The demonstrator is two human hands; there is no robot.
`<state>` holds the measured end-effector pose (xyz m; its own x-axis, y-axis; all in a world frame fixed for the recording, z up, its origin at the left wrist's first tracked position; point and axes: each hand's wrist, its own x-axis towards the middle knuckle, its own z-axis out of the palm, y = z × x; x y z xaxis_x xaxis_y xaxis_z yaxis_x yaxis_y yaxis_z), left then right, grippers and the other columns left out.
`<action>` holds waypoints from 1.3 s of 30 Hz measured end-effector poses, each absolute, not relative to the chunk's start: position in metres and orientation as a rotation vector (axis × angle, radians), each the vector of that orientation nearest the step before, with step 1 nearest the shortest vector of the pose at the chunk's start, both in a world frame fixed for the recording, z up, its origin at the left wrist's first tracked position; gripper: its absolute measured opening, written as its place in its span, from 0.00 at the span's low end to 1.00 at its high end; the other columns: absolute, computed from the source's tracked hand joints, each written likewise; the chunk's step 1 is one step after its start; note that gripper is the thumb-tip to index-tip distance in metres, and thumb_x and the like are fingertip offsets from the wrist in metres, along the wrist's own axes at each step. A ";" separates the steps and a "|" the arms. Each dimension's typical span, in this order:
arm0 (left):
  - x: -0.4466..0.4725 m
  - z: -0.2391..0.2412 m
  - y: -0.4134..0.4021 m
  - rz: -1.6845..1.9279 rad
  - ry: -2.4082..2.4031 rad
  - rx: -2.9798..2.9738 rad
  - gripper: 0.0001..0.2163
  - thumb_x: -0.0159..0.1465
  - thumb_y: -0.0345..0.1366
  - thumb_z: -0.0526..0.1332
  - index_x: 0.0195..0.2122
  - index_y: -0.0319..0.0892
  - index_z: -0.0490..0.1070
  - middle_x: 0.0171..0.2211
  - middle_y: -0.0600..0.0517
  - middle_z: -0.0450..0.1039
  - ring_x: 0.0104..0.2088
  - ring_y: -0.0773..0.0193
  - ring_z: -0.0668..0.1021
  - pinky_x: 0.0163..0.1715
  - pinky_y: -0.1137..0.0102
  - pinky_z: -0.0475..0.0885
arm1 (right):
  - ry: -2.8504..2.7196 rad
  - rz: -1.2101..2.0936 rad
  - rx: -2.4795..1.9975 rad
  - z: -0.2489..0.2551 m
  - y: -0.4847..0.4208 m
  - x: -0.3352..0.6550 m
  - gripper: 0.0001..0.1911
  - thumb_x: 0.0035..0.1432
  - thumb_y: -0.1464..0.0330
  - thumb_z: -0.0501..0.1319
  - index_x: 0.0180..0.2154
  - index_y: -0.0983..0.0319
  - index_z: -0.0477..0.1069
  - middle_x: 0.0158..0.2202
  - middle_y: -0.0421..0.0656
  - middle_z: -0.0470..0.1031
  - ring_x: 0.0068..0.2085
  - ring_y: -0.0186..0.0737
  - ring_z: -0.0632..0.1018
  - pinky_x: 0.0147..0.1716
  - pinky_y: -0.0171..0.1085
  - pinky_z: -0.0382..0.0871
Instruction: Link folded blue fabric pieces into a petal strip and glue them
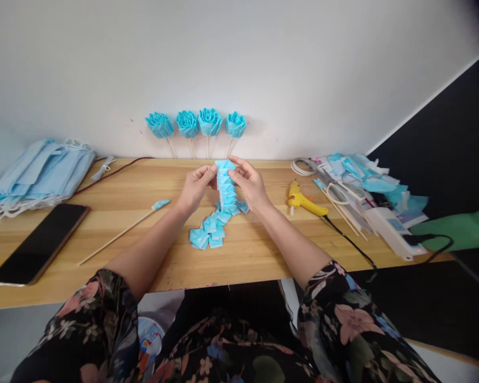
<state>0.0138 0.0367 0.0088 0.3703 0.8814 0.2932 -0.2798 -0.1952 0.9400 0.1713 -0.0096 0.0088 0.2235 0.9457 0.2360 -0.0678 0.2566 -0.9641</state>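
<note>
Between my two hands hangs a strip of folded blue pieces (pixel 226 186), overlapping one another in a chain. My left hand (pixel 199 183) pinches its upper left edge with thumb and fingers. On the other side my right hand (pixel 249 183) grips the right edge, thumb in front and fingers behind. The strip's lower part trails onto the wooden table, where more folded blue pieces (pixel 208 230) lie beneath my hands. Left of my left forearm rests a thin wooden stick with a blue folded tip (pixel 160 204).
Several blue flowers on sticks (pixel 209 122) lean against the wall. At left are stacked face masks (pixel 43 167) and a phone (pixel 40 244). To the right lie a yellow glue gun (pixel 306 202), scissors (pixel 345 192), blue scraps (pixel 363 173) and a white power strip (pixel 395 234).
</note>
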 end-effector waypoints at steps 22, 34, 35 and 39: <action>0.014 0.005 0.041 1.153 0.543 1.284 0.22 0.60 0.55 0.68 0.23 0.40 0.71 0.20 0.53 0.71 0.23 0.69 0.73 0.28 0.72 0.70 | -1.122 0.913 -1.052 0.007 -0.009 0.172 0.31 0.52 0.53 0.71 0.56 0.53 0.73 0.30 0.37 0.74 0.34 0.40 0.74 0.37 0.41 0.71; 0.015 0.010 0.035 1.096 0.644 1.408 0.16 0.53 0.48 0.73 0.25 0.40 0.75 0.20 0.54 0.73 0.23 0.69 0.74 0.28 0.73 0.70 | -1.146 0.903 -1.073 0.002 -0.005 0.172 0.33 0.52 0.51 0.71 0.58 0.53 0.72 0.32 0.38 0.75 0.34 0.40 0.74 0.36 0.40 0.72; 0.015 0.010 0.035 1.088 0.640 1.415 0.16 0.54 0.47 0.73 0.25 0.40 0.74 0.20 0.54 0.73 0.23 0.69 0.74 0.28 0.72 0.70 | -1.149 0.896 -1.077 0.002 -0.005 0.173 0.33 0.52 0.51 0.71 0.58 0.53 0.72 0.32 0.38 0.74 0.33 0.39 0.73 0.36 0.40 0.72; 0.014 0.008 0.036 1.084 0.591 1.408 0.16 0.55 0.48 0.73 0.26 0.40 0.74 0.21 0.54 0.73 0.24 0.69 0.74 0.29 0.72 0.71 | -1.097 0.915 -1.087 0.002 -0.006 0.174 0.31 0.58 0.51 0.67 0.59 0.55 0.72 0.30 0.38 0.73 0.32 0.39 0.74 0.35 0.40 0.73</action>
<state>0.0140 0.0356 0.0085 0.4361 0.8605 0.2635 -0.2446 -0.1684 0.9549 0.1743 -0.0061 0.0016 0.2260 0.9492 0.2189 -0.0444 0.2345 -0.9711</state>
